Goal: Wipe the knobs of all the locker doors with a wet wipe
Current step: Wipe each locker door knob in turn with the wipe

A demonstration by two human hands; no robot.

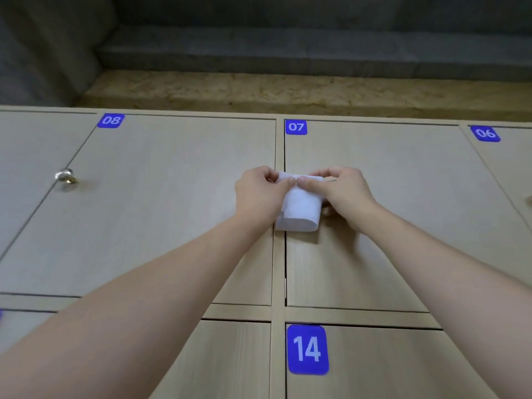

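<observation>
Head view, nearest us: our left hand (257, 194) and right hand (344, 194) pinch the wet wipe (299, 210) by its top edge, fingers curled, over the seam between door 08 (161, 203) and door 07 (403, 220); farther left, a knob (65, 177)

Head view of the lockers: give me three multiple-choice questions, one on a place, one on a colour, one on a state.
1. Where is the wet wipe?
A. before the gap between doors 08 and 07
B. on label 14
C. over the knob

2. What colour are the number labels?
A. red
B. blue
C. green

3. How is the wipe held?
A. left hand alone
B. lying loose
C. pinched by both hands

Answers: 1 A, it hangs over the seam beside label 07. 2 B, label 14 is blue. 3 C, left hand and right hand pinch its top edge.
</observation>
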